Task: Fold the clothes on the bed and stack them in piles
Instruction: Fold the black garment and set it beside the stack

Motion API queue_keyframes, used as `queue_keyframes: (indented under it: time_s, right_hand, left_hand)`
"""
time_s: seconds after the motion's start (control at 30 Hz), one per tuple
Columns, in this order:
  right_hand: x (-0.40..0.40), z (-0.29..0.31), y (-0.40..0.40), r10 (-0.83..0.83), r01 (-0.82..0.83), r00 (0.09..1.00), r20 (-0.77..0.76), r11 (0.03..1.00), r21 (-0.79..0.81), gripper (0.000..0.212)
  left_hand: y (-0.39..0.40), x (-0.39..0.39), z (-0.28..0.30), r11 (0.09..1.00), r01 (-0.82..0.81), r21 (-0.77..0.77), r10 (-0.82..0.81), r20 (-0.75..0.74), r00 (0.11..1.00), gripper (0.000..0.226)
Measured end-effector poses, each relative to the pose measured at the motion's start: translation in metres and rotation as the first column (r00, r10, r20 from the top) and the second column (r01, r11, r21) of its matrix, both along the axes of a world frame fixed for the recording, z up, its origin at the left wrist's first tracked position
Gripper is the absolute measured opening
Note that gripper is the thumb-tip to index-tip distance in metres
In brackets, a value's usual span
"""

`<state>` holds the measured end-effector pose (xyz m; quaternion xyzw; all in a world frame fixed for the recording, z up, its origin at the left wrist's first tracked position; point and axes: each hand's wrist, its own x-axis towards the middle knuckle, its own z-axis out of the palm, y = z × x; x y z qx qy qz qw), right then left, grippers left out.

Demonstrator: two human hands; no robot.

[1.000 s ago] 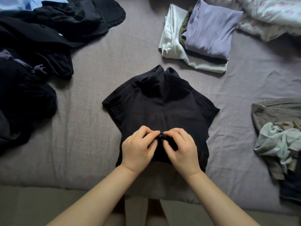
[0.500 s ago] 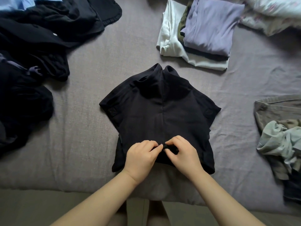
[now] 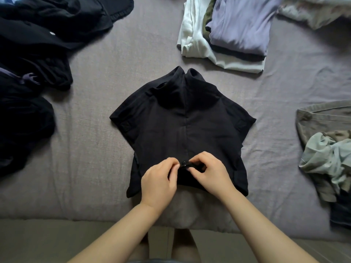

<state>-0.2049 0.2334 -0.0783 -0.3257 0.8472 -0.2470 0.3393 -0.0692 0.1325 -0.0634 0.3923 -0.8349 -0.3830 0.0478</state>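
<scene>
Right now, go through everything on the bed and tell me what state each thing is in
black shirt: spread flat, front up, not yet folded
button: near the hem, pinched between both hands
left hand: fingers curled on the shirt front
right hand: fingers curled on the shirt front
lavender-topped stack: folded, piled
dark clothes heap: unfolded, jumbled
grey-green heap: crumpled, unfolded

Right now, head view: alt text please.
Both hands, left hand and right hand, pinch a button near the hem of a black shirt lying flat on a grey bed. Folded pile behind, unfolded clothes either side.
</scene>
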Motion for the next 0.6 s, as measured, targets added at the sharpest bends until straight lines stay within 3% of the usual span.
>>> queue_keyframes:
  time_s: [0.17, 0.3, 0.37, 0.47, 0.53, 0.6]
  right_hand:
    - [-0.018, 0.009, -0.004, 0.088, -0.088, 0.982, 0.168, 0.996, -0.011, 0.019]
    - [-0.051, -0.002, -0.023, -0.059, 0.059, 0.998, -0.009, 0.997, -0.057, 0.020]
    - [-0.065, -0.011, -0.042, -0.067, 0.064, 0.996, -0.055, 0.996, -0.064, 0.018]
    - [-0.073, -0.030, -0.074, 0.051, -0.050, 0.998, -0.023, 0.998, 0.026, 0.020]
    - [-0.069, -0.043, -0.086, 0.058, -0.058, 0.998, 0.006, 0.994, 0.097, 0.022]
    - [-0.064, -0.055, -0.089, -0.073, 0.070, 0.997, 0.037, 0.994, 0.086, 0.019]
  left_hand:
    - [-0.015, -0.022, 0.003, 1.000, -0.019, 0.014, 0.017, 0.099, 0.995, 0.012]
    - [-0.060, -0.063, -0.009, 0.999, -0.031, 0.024, 0.026, 0.200, 0.979, 0.018]
    - [-0.086, -0.087, -0.018, 0.999, 0.038, -0.021, -0.034, 0.189, 0.981, 0.024]
    - [-0.119, -0.120, -0.033, 0.981, 0.164, -0.107, -0.148, 0.144, 0.978, 0.032]
    - [-0.137, -0.136, -0.042, 0.952, 0.299, -0.063, -0.290, 0.117, 0.950, 0.039]
    - [-0.153, -0.142, -0.051, 0.868, 0.496, 0.031, -0.494, 0.162, 0.854, 0.045]
